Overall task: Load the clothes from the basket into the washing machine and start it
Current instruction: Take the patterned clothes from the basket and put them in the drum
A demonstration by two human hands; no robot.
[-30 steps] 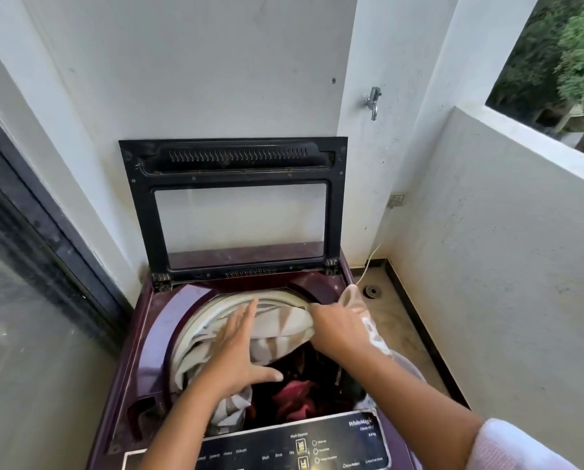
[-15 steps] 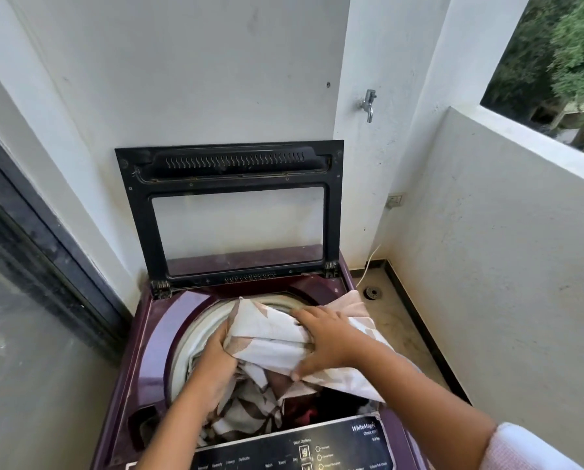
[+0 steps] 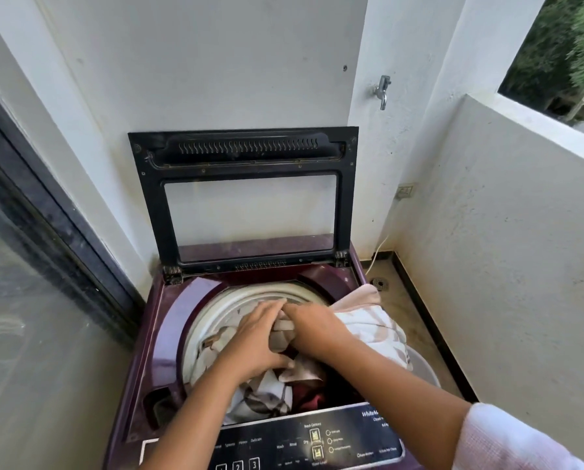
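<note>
Nearest, the panel (image 3: 304,442) shows its buttons untouched, so by my reading the start step is not yet done. Just beyond it the drum (image 3: 216,313) holds a red garment (image 3: 312,400) and other dark clothes low down, with a patterned cloth (image 3: 267,395) heaped on top. Loading looks well along but not finished: part of that cloth hangs over the right rim, above what seems to be the basket (image 3: 426,371) beside the washer (image 3: 172,320).

Both forearms reach in from below, wrists bent down. The left hand (image 3: 255,340) lies palm-down on the cloth, fingers (image 3: 267,312) spread and curled, pressing it into the drum. The right hand (image 3: 312,329) touches it fingertip to fingertip, closed on a fold of the same cloth. Farther back the lid (image 3: 246,198) stands upright against the wall; it still has to be shut
</note>
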